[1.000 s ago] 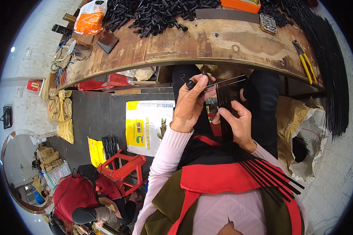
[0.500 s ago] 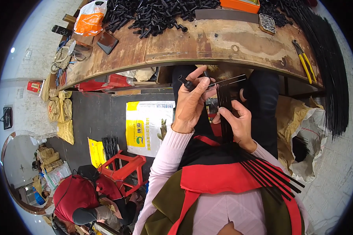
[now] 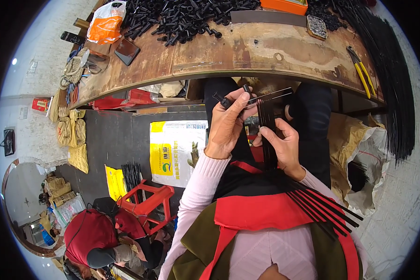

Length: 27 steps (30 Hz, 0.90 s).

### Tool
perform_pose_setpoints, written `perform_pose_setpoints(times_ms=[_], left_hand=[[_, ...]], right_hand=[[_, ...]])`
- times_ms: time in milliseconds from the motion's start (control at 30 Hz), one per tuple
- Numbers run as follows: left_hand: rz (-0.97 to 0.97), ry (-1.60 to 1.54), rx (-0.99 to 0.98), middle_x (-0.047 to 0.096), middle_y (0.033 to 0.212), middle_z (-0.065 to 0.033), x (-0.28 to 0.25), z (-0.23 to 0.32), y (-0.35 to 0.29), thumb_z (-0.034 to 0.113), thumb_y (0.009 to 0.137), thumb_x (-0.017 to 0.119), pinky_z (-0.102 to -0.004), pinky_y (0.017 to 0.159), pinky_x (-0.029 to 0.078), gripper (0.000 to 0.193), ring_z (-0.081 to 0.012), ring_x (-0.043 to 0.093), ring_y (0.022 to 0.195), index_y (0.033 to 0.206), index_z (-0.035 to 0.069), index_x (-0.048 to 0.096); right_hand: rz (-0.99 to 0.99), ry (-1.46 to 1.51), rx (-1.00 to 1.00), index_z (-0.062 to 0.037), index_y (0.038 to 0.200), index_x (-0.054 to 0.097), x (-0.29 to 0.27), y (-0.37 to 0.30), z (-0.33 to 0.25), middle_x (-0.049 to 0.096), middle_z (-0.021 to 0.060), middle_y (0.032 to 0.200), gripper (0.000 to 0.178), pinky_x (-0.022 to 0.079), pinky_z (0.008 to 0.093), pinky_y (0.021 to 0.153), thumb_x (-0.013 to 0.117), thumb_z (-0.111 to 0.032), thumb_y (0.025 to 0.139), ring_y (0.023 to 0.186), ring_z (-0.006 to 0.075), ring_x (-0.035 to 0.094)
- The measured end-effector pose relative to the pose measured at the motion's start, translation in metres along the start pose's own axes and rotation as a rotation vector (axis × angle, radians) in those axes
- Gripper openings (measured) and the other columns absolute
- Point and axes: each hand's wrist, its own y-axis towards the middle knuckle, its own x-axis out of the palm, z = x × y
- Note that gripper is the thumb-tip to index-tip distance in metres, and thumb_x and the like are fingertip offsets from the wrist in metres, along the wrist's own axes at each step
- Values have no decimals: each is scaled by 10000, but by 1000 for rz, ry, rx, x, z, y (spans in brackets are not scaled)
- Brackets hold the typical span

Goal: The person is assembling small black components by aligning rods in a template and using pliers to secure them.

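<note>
My left hand (image 3: 226, 123) is closed around a black tubular plastic piece (image 3: 223, 100), whose flared end sticks out to the left. A short black peg-like end (image 3: 246, 88) rises beside the thumb. From that grip two thin metal rods (image 3: 279, 94) run out to the right, across the tops of some black strips. My right hand (image 3: 284, 144) pinches this bundle of long, thin black strips (image 3: 267, 121) between thumb and fingers. The strips' lower ends (image 3: 329, 210) fan out over my red and black apron (image 3: 261, 212). Whether the rods pass through the strips cannot be made out.
Beyond my hands stands a worn wooden table (image 3: 210, 51) with a heap of black plastic pieces (image 3: 182, 18), yellow-handled pliers (image 3: 361, 72) and a phone (image 3: 127, 51). An open paper sack (image 3: 354, 154) stands at right. A person (image 3: 93, 238) bends near a red stool (image 3: 151, 200) at lower left.
The fingertips of my left hand have drawn down, leaving the peg-like end showing more clearly. My right hand keeps its pinch on the strips, almost unmoved.
</note>
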Motion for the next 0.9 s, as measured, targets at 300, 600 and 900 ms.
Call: perform_pose_setpoints(times_ms=[300, 600, 900], left_hand=[[-28, 8, -1, 666, 1042, -105, -2, -3, 0, 115, 920, 675, -288, 810, 586, 282, -191, 680, 909, 1153, -30, 611], [-8, 63, -2, 663, 1072, -125, 4, 3, -3, 126, 921, 678, -325, 849, 573, 302, -221, 676, 932, 1160, -43, 605], [-80, 35, 32, 666, 1132, -101, 2, 1, -18, 72, 916, 645, -284, 929, 525, 387, -163, 633, 1057, 1279, -36, 566]], right_hand=[[8, -24, 1, 41, 983, 620, 2, 0, -2, 654, 77, 821, 149, 538, 260, 675, 660, -91, 926, 709, 130, 643], [32, -40, -15, 31, 991, 601, 4, -1, 2, 654, 79, 817, 142, 561, 265, 712, 642, -95, 940, 726, 125, 651], [32, -42, -12, 29, 983, 594, 5, 1, 2, 653, 73, 813, 138, 555, 257, 702, 645, -91, 936, 724, 121, 651]])
